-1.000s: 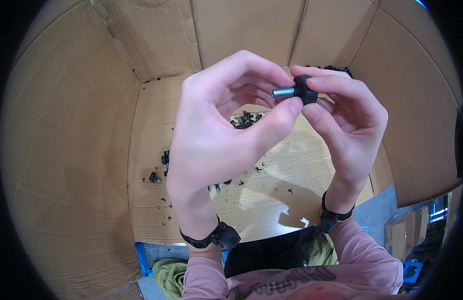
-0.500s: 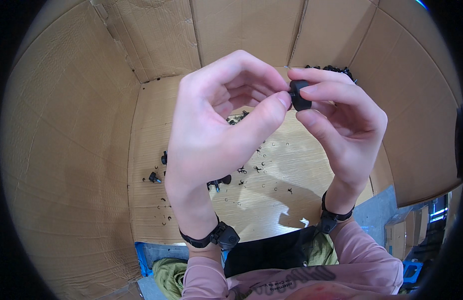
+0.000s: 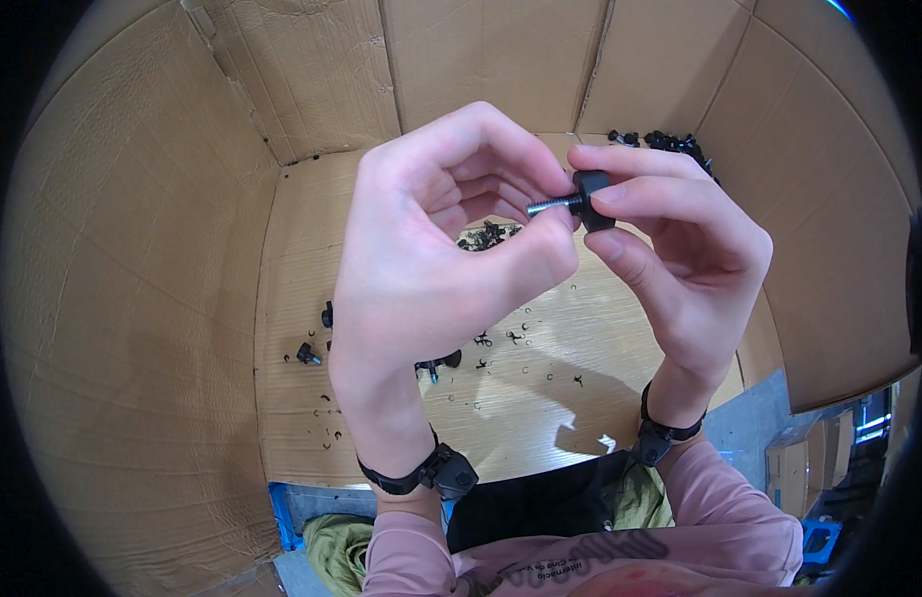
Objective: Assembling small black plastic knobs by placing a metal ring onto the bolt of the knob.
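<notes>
A black round knob with a threaded metal stud, a knob screw [image 3: 594,202], is held up between both hands over the table. My right hand [image 3: 695,244] pinches its black head between thumb and fingers. My left hand [image 3: 436,244] is curled from the other side, thumb below and index finger above the stud, both close against it near the head. The stud points left, toward the left palm. Whether a small part sits between the left fingertips is hidden.
Cardboard walls [image 3: 132,259] surround the wooden table [image 3: 620,328]. Small black clips and rings lie scattered, with a heap of clips [image 3: 489,237] behind my left hand. Several knob screws [image 3: 307,353] lie left; a pile of black parts [image 3: 680,147] sits far right.
The knob screw has tilted and dropped slightly, so its threaded stud now shows. My left thumb has moved down from the spot by the knob's head. My right hand keeps its pinch.
</notes>
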`<state>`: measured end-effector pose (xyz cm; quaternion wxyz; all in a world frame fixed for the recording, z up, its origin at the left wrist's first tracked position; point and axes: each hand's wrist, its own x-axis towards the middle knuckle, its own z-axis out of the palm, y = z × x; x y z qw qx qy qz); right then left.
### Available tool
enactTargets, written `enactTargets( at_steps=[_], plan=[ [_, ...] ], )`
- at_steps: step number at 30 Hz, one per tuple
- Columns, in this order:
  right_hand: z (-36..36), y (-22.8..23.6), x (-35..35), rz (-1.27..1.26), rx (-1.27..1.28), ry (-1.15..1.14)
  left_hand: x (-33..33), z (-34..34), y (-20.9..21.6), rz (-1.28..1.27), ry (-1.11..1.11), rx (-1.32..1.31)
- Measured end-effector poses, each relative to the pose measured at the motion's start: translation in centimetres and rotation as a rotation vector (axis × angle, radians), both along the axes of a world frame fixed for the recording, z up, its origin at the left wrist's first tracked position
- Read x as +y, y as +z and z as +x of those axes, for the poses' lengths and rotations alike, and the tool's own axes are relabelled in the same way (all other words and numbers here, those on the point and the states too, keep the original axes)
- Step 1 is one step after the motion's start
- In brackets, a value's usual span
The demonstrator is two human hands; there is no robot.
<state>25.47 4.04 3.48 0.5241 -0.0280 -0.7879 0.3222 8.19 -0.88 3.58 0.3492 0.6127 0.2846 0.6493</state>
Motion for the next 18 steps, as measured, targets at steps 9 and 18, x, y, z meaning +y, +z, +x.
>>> enactTargets(
  at_steps=[9,18],
  plan=[
    [0.03,0.04,0.01,0.010,0.003,-0.006,-0.18,-0.09,0.15,-0.045,-0.019,-0.028],
    [0.07,0.05,-0.02,-0.020,0.009,-0.008,0.04,0.10,-0.03,0.021,0.013,0.020]
  ],
)
